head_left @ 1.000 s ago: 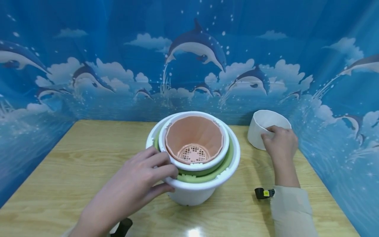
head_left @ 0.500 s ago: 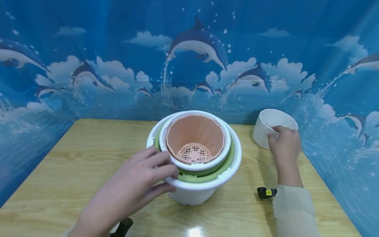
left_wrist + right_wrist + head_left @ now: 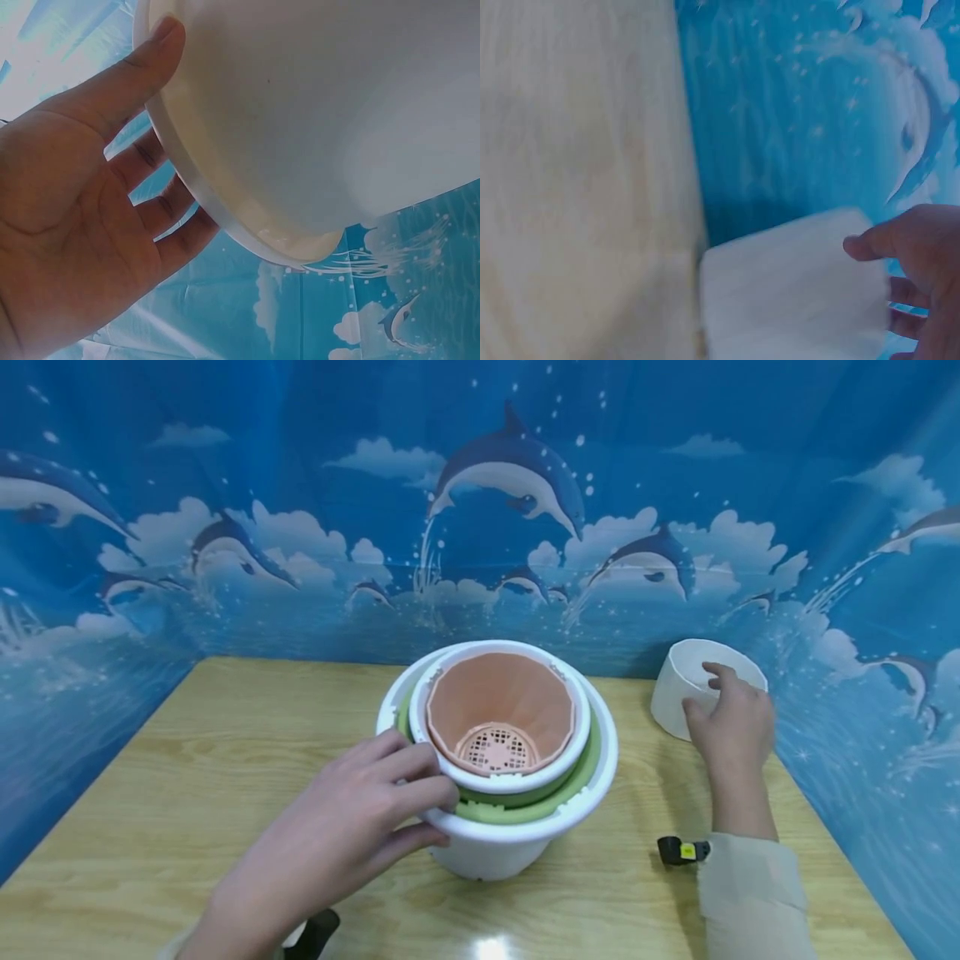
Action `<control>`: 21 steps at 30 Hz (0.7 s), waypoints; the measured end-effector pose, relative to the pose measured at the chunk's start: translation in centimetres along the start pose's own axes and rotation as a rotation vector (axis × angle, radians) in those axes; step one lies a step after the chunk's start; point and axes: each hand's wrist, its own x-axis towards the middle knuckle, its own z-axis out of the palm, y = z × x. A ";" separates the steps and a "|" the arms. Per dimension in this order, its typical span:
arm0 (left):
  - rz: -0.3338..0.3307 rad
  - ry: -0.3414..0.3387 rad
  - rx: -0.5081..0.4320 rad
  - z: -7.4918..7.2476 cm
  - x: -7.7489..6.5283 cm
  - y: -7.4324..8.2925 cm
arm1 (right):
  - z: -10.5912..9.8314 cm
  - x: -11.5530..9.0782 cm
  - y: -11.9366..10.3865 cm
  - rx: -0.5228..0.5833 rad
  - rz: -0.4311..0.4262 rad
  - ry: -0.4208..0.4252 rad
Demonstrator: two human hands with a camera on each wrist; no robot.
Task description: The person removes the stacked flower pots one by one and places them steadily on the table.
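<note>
Overall, a blue backdrop point(image 3: 315, 468) printed with dolphins and clouds closes off the rear and both sides. Wood-grain tabletop point(image 3: 225, 760) below it; a bright glare spot at the near edge.

Nested pots, near centre, on the tabletop. Outermost: large white pot point(image 3: 491, 858), broad rim, tapering wall. Within it, green rim point(image 3: 517, 814), seen as a band. Within that, smaller white pot point(image 3: 502, 783), its rim standing above the green one. Innermost: salmon-coloured pot point(image 3: 510, 693), many-sided mouth, perforated base point(image 3: 497, 747) visible at the bottom.

White container point(image 3: 671, 710): well apart from the nest, at the far right of the tabletop, close to the backdrop, mouth up, plain-walled.

Hands well apart. Left hand point(image 3: 371, 802) clamped on the near-left rim of the large white pot; left wrist view shows thumb against the outer wall, fingers across the rim. Right hand point(image 3: 735, 727) at the near rim of the white container, thumb outside, index finger over the mouth, a clear gap between them; contact with the wall cannot be told.

Pale sleeve point(image 3: 756, 893) on the right forearm. Smallest: black device point(image 3: 678, 851) with yellow label beside its cuff.
</note>
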 end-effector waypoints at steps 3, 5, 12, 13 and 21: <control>0.002 0.000 -0.001 0.0 0.0 0.0 | -0.9 -0.5 -2.3 0.149 -0.138 0.075; 0.004 -0.004 -0.001 0.0 0.0 0.0 | -1.9 -1.4 -4.4 0.280 -0.277 0.123; 0.013 -0.003 -0.002 0.0 0.0 0.0 | -5.5 -5.8 -11.1 0.670 -0.884 0.099; 0.013 -0.002 0.000 0.0 0.0 0.0 | -5.9 -6.4 -11.8 0.701 -0.961 0.069; 0.050 0.020 0.037 0.1 -0.1 -0.2 | -6.5 -10.1 -15.5 0.697 -1.270 -0.096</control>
